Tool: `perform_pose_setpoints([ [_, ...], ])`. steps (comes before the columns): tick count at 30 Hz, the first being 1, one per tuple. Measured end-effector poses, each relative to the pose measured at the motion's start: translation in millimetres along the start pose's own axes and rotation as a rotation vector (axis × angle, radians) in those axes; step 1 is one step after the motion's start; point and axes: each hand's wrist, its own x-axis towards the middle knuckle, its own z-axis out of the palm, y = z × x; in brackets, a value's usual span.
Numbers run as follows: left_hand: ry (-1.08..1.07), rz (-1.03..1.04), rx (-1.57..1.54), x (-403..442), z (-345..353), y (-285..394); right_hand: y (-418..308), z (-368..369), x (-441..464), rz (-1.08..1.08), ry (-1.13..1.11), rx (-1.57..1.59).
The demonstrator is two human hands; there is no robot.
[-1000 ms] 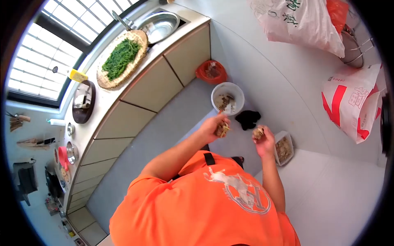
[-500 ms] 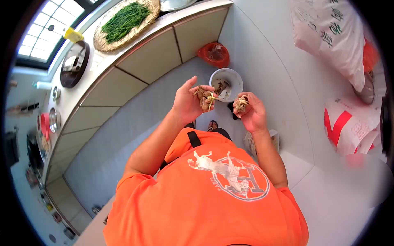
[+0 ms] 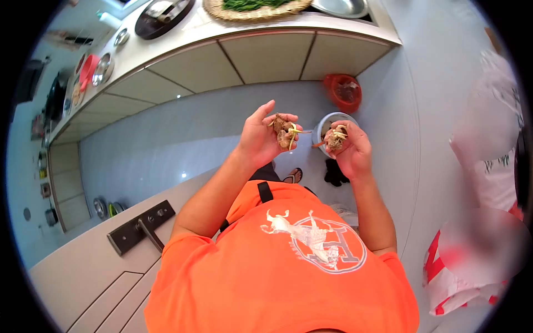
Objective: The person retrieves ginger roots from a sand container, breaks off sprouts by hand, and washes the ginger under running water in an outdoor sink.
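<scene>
My left hand (image 3: pixel 261 137) is palm up, thumb raised, fingers curled under a knobbly brown root (image 3: pixel 283 133) with pale yellow shoots. My right hand (image 3: pixel 353 151), a little way to the right, grips a second brown root (image 3: pixel 336 139) with similar shoots between thumb and fingers. The two pieces are apart. Below the right hand on the floor is a pale bucket (image 3: pixel 321 125), partly hidden by that hand. The exact kind of root is hard to make out.
A red bag-lined bin (image 3: pixel 342 93) stands beyond the bucket. Along the back runs a counter (image 3: pixel 189 30) with a woven tray (image 3: pixel 258 12) of green vegetables, a dark pan and metal bowls. A door with a handle (image 3: pixel 149 233) is at my left; plastic bags (image 3: pixel 452 283) lie right.
My view has swung to the left, bringing the door handle into sight and moving the bucket partly behind my right hand. Both hands still hold their brown pieces.
</scene>
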Motion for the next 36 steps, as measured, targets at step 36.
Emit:
perform_pose_setpoints([
  [36,1.035,0.681,0.162,-251,-152,382,128,305,418,0.758,-0.727,-0.195],
])
